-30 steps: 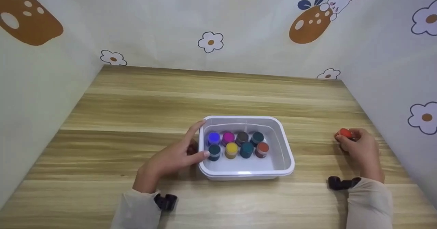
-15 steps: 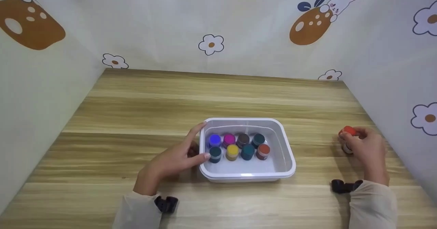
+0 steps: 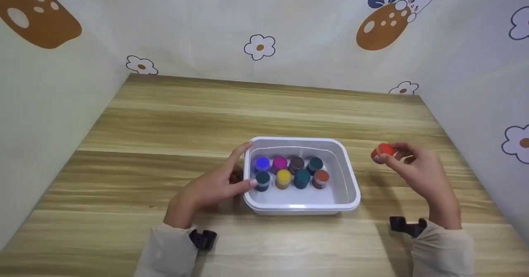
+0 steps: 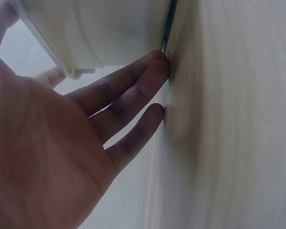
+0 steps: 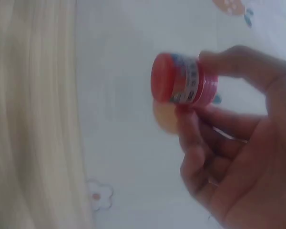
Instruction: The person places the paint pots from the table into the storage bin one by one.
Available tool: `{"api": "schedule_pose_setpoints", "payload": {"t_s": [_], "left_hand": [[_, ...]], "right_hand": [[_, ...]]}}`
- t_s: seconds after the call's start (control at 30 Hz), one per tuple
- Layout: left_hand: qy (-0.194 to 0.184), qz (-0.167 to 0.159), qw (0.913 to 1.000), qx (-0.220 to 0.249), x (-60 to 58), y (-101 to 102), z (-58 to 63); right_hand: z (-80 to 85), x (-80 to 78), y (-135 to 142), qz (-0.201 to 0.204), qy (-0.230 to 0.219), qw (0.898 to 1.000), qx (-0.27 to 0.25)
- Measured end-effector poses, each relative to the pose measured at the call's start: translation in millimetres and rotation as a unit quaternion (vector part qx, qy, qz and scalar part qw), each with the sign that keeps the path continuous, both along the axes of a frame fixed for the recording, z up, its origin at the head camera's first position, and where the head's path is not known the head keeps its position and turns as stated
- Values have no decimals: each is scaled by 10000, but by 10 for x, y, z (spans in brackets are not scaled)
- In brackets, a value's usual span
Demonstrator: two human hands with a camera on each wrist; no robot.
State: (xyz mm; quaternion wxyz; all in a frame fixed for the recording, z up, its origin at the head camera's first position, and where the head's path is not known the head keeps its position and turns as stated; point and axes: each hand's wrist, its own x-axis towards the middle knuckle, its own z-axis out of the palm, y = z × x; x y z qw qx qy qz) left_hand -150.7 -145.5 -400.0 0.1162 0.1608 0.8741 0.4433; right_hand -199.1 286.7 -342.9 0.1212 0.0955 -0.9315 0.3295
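A white plastic tub (image 3: 306, 207) sits on the table in the head view, with small paint jars inside, among them a yellow jar (image 3: 283, 178) and a blue-violet jar (image 3: 262, 165). My left hand (image 3: 210, 186) rests at its left side, thumb and index finger spread on the rim. In the left wrist view the other fingers (image 4: 133, 95) extend below the rim, tips at the tabletop. To the right of the tub, my right hand (image 3: 421, 171) pinches a red paint jar (image 3: 382, 153) above the table. Its label (image 5: 191, 81) faces the right wrist camera.
The wood-grain table (image 3: 198, 120) ends at a patterned back wall (image 3: 198, 29), with similar side walls left and right. Black wrist mounts (image 3: 202, 239) sit at both sleeves. Inside the tub, the jars stand in two rows.
My right hand has lifted the red paint jar from the table's right side and brought it left toward the tub. My left hand stays at the tub's rim.
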Motion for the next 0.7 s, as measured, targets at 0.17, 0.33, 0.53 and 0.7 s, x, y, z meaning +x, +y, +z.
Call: {"api": "schedule_pose_setpoints", "payload": {"t_s": [0.17,0.33,0.53,0.7], "left_hand": [[-18,26,10000,-29,11,8,14],[-45,-24,10000,63,8,17,-5],[58,-207,9993,306,0,7,-18],[48,-143,9996,224,1,-2,-9]], "right_hand": [[44,99,-398,873,144,9960,-118],[8,152,-818,2106,-77,9773,-194],[-75,197,-1250,3193,-396,9468,111],[-107,219,-1513,3485,-387,9352,489]]}}
